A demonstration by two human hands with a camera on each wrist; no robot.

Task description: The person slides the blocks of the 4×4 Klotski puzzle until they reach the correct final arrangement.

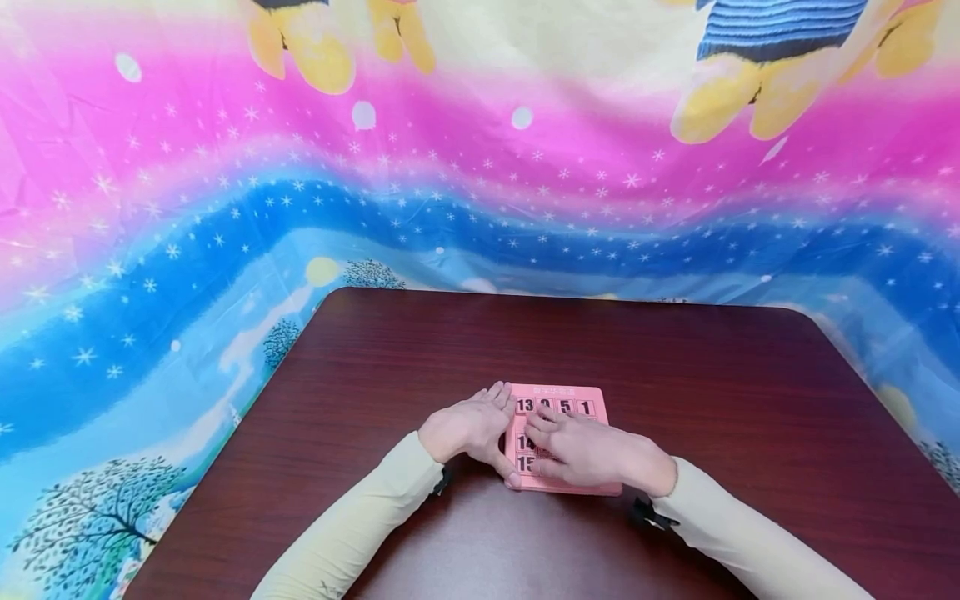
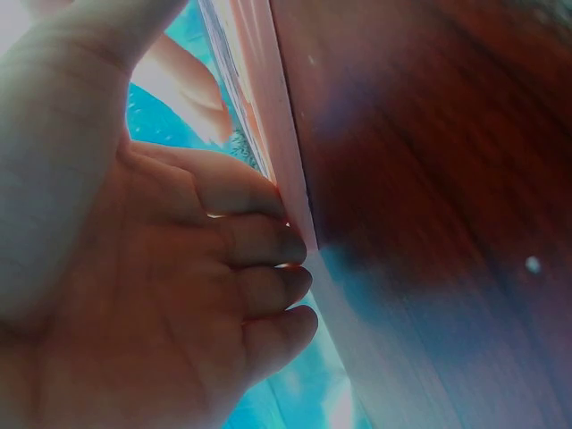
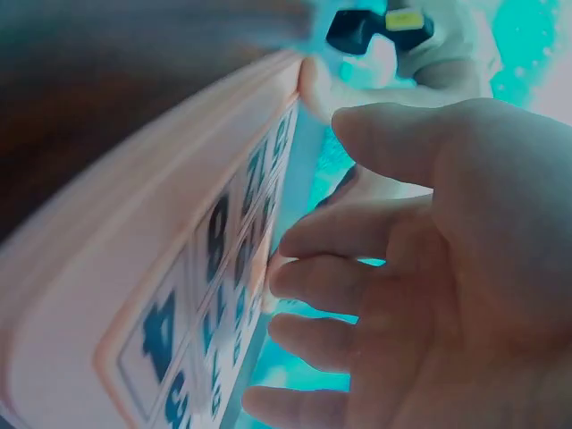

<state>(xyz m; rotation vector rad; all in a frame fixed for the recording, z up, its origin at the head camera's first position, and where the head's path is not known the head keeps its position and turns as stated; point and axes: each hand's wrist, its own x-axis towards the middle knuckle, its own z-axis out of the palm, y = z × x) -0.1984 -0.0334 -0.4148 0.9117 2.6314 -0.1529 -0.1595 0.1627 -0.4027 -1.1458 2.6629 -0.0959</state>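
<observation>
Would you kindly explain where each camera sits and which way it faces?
Head: on the head, facing forward and down at the pink number board; left hand, right hand and both sleeves show.
Left wrist: on that wrist, facing the board's edge; the left hand shows.
Right wrist: on that wrist, facing the board's numbers; both hands show.
Head and right wrist views share the numbers.

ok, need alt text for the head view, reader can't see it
A pink number board lies on a dark brown table, a person's left hand at its left edge and right hand over its numbers, hiding many. Both arms wear pale sleeves. Behind hangs a pink-and-blue backdrop with snowflakes and trees.
</observation>
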